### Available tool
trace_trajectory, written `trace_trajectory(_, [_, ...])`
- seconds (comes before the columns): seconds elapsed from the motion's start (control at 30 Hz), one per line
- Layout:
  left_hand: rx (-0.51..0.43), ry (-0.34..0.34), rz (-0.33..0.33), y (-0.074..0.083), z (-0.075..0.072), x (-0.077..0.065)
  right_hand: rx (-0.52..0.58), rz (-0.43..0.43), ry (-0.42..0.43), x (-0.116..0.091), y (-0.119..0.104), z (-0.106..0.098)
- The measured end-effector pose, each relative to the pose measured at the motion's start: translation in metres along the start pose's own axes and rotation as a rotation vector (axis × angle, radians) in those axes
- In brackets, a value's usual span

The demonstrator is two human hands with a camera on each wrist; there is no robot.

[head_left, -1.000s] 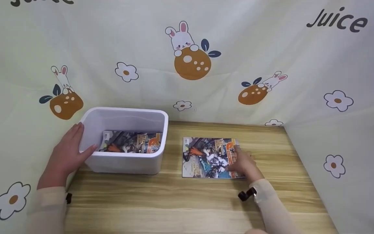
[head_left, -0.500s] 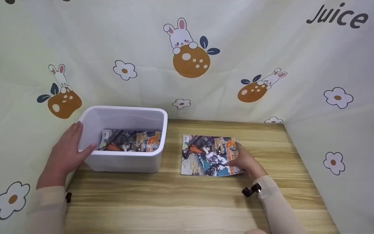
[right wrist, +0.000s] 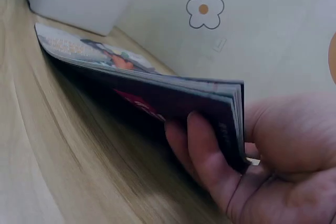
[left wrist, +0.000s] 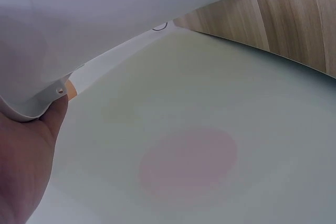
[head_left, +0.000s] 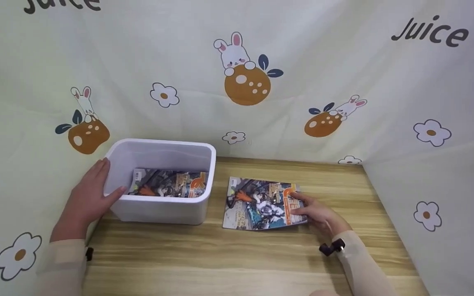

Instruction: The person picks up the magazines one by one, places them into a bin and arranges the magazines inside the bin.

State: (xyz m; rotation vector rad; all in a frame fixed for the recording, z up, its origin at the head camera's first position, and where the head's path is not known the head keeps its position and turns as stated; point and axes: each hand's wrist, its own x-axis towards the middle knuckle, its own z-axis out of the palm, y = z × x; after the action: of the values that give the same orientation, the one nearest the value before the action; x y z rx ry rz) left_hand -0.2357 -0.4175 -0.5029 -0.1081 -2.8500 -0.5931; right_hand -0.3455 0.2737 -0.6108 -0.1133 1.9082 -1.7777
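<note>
My right hand [head_left: 321, 211] pinches the right edge of a magazine [head_left: 261, 205] with a colourful comic-style cover. In the right wrist view, fingers [right wrist: 202, 148] curl under the magazine [right wrist: 157, 85], whose near end is raised off the table while the far end is low, close to the wood. At the left, my left hand [head_left: 87, 197] holds the left front corner of a white plastic bin [head_left: 159, 209], thumb over its front rim. Another magazine [head_left: 171, 183] with a matching cover lies inside this bin, its lower part hidden by the front wall. The left wrist view shows the bin's outer wall [left wrist: 115, 14] close up.
A wood-grain table [head_left: 220, 263] carries everything. Pale cloth [head_left: 179, 123] printed with rabbits, oranges and flowers hangs behind and on both sides. The bin stands near the back left, against the cloth.
The right hand has taken a firmer hold of the magazine's right edge, lifted that edge and shifted the magazine slightly left and nearer. The left hand stays on the bin.
</note>
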Motion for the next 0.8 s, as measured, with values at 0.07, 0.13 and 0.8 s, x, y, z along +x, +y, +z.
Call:
trace_trajectory(0.07, [-0.002, -0.001, -0.010, -0.001, 0.000, -0.002, -0.036, -0.028, 0.017, 0.000, 0.003, 0.002])
trace_trajectory(0.13, [-0.006, 0.000, -0.018, -0.001, 0.000, -0.004, -0.022, -0.060, 0.031, 0.001, 0.005, 0.003])
trace_trajectory(0.8, [-0.014, -0.013, -0.015, 0.003, -0.001, -0.001, 0.380, -0.320, 0.081, -0.024, -0.038, 0.010])
